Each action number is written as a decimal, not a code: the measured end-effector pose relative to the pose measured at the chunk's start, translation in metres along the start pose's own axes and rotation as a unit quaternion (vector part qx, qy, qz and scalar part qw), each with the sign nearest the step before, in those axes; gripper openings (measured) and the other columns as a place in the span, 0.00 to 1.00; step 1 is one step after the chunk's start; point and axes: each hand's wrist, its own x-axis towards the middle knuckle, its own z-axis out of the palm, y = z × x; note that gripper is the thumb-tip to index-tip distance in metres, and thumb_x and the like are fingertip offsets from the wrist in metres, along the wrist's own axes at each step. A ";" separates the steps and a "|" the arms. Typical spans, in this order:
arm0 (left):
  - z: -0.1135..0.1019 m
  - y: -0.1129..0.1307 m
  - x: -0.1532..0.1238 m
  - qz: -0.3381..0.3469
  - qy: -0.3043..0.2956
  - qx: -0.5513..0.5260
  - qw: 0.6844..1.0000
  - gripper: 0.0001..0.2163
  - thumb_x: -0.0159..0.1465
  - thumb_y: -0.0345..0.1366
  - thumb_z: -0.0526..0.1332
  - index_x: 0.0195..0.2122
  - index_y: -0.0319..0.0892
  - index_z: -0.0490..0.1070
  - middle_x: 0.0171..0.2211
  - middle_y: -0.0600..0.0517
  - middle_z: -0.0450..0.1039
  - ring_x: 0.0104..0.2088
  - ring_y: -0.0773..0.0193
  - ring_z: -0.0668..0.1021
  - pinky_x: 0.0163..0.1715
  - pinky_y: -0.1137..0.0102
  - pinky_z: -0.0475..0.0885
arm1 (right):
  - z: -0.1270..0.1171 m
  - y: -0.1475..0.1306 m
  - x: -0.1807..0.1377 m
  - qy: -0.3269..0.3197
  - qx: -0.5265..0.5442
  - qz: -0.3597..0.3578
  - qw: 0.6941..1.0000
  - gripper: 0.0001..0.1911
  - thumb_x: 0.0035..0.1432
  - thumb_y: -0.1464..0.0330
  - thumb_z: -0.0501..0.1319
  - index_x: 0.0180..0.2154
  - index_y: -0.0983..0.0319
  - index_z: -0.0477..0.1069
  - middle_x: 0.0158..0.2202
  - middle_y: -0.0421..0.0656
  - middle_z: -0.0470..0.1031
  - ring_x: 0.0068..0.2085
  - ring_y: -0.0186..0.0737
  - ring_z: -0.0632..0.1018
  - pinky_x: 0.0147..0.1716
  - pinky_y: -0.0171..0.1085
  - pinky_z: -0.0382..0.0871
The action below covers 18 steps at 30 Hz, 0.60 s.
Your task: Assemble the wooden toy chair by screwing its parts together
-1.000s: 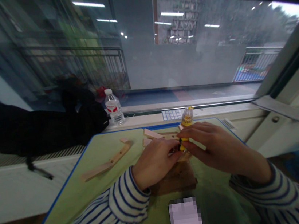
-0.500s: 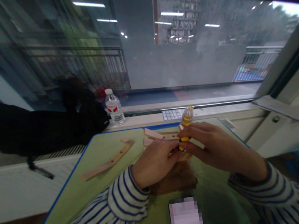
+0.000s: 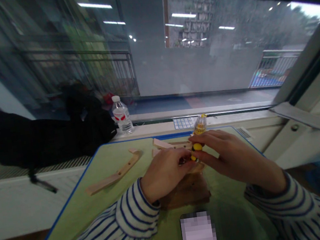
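Phone (image 3: 199,233), one, screen blurred: near edge of the surface (image 3: 82,224), right of the near left corner. Brown piece (image 3: 184,195), wood, one: just beyond, partly under the left hand (image 3: 163,172). Left hand, striped cuff: fingers curled together at the lower end of the tool; whether they grip it or a part beneath, cannot tell. Right hand (image 3: 235,157): thumb and forefinger nearly closed, pinching the tool's head. Tool (image 3: 197,146), yellow and black, short: between the hands, towards the far edge. Change noted: half a second ago the head was more covered and showed more black; now its round yellow end stands clear between the fingers. Judged a slight turn or fresh grip, the work advancing in place, since the wood lies as before. Strip (image 3: 121,172), pale wood, jointed, holed: along the left edge, untouched. Pale pieces (image 3: 163,143), several: by the far edge, partly hidden. Yellow-capped bottle (image 3: 199,124): beyond the right hand, base hidden.
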 end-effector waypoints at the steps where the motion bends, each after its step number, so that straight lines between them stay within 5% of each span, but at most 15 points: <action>1: 0.000 0.000 0.000 -0.001 -0.001 0.000 1.000 0.08 0.63 0.38 0.57 0.38 0.45 0.75 0.33 0.53 0.76 0.33 0.63 0.76 0.33 0.71 0.67 | 0.000 0.000 0.000 0.004 0.002 -0.001 1.000 0.15 0.63 0.65 0.56 0.50 0.62 0.67 0.46 0.49 0.76 0.46 0.43 0.77 0.46 0.45 0.71; 14: -0.003 0.000 0.000 0.007 -0.007 0.027 1.000 0.08 0.64 0.38 0.56 0.34 0.44 0.74 0.29 0.54 0.74 0.30 0.64 0.74 0.29 0.72 0.62 | -0.004 0.004 -0.002 0.073 -0.043 0.020 0.996 0.06 0.62 0.69 0.57 0.39 0.62 0.72 0.38 0.45 0.80 0.38 0.40 0.79 0.39 0.38 0.71; 18: -0.002 0.001 0.000 0.000 -0.011 0.025 1.000 0.08 0.64 0.38 0.56 0.35 0.44 0.74 0.31 0.54 0.75 0.32 0.64 0.74 0.29 0.72 0.62 | -0.006 0.007 -0.001 0.042 -0.081 0.059 0.994 0.13 0.65 0.65 0.53 0.34 0.62 0.73 0.32 0.46 0.79 0.32 0.41 0.79 0.33 0.39 0.70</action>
